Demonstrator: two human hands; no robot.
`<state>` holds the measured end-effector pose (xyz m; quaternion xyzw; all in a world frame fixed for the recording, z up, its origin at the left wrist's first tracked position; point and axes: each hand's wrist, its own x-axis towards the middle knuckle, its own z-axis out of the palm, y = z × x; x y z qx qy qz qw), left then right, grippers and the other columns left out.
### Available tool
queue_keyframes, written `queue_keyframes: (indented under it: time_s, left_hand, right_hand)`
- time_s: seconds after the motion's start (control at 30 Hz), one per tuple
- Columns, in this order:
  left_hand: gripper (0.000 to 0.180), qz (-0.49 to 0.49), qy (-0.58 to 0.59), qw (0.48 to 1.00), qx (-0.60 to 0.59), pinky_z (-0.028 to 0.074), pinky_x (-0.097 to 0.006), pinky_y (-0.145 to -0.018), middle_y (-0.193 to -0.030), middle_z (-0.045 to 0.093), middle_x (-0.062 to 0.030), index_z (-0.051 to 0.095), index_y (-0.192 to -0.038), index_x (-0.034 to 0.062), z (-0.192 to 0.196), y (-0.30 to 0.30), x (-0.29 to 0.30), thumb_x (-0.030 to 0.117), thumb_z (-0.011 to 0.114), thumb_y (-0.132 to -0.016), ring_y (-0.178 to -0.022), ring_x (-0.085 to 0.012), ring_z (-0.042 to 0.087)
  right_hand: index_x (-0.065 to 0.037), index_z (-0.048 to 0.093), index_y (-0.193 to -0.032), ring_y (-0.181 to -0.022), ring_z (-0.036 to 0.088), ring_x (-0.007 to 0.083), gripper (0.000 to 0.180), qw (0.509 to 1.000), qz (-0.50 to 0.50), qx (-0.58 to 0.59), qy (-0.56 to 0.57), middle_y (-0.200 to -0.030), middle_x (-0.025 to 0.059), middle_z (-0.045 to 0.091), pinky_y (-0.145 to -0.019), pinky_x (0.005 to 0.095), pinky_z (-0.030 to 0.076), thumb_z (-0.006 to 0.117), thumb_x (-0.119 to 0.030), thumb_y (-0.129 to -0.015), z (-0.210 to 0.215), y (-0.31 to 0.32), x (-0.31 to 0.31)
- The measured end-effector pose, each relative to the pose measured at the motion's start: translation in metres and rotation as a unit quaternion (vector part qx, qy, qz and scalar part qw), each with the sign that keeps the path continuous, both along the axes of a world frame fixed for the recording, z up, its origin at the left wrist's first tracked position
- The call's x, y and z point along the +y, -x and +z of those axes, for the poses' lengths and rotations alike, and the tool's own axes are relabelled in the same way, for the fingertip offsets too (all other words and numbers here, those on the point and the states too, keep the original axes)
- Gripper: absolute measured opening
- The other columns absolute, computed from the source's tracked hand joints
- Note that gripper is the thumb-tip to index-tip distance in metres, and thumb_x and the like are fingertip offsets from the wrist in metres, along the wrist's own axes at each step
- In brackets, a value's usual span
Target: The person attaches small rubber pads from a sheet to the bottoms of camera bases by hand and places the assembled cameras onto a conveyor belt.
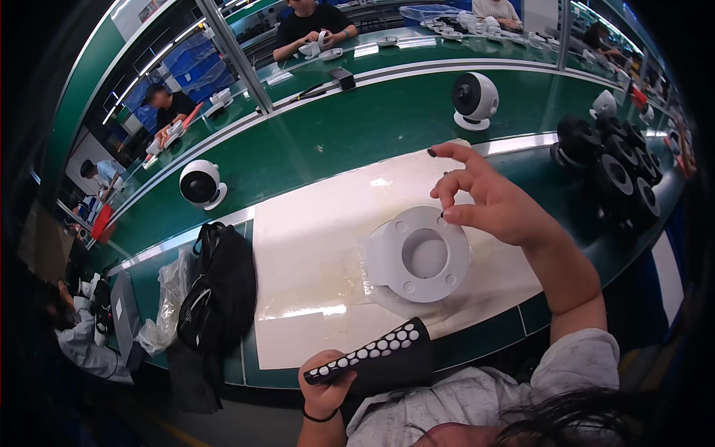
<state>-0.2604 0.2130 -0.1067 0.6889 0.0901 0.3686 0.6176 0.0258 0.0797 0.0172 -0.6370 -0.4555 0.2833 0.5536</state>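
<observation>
White round housing (391, 257), toward the bench's (488, 335) near edge, should handle light, stiff and slick, so I'd grip its rim, left hand (325, 384) clasping a dotted black sheet (365, 355), right hand (491, 205) loosely spread at that rim (holding anything, I can't tell)

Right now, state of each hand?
Left hand: closed, holding a black white-dotted sheet.
Right hand: open near white ring-shaped base; any fingertip item unclear.

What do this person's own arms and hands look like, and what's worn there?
The left hand is bare, with a thin dark band at its wrist. The right hand is bare too, dark at two fingertips; that arm's short sleeve is pale and mottled.
</observation>
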Motion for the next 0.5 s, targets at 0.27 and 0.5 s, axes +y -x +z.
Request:
queue_keyframes:
  time_s: [0.27,0.5]
  left_hand:
    - [0.016,0.042,0.057,0.997,-0.02,0.04,-0.026,-0.054,-0.068,0.056,-0.0105,0.055,-0.073,-0.0047,0.002,-0.003,-0.007,-0.006,0.064,-0.06,-0.059,-0.0166,0.051]
    - [0.018,0.049,0.052,0.997,-0.006,0.041,-0.025,-0.056,-0.071,0.057,-0.0104,0.056,-0.078,-0.0064,-0.001,-0.001,-0.007,-0.006,0.065,-0.062,-0.061,-0.0149,0.052]
  right_hand:
    - [-0.006,0.042,-0.123,-0.097,0.052,0.0182,0.053,0.971,0.016,-0.238,0.021,-0.084,0.0028,0.057,-0.097,0.0359,0.028,0.058,-0.001,-0.073,0.01,-0.002,-0.01]
    - [-0.01,0.05,-0.119,-0.092,0.058,0.0204,0.045,0.872,0.006,-0.481,0.085,-0.09,0.0057,0.062,-0.103,0.0471,0.016,0.057,-0.005,-0.075,0.024,0.023,-0.025]
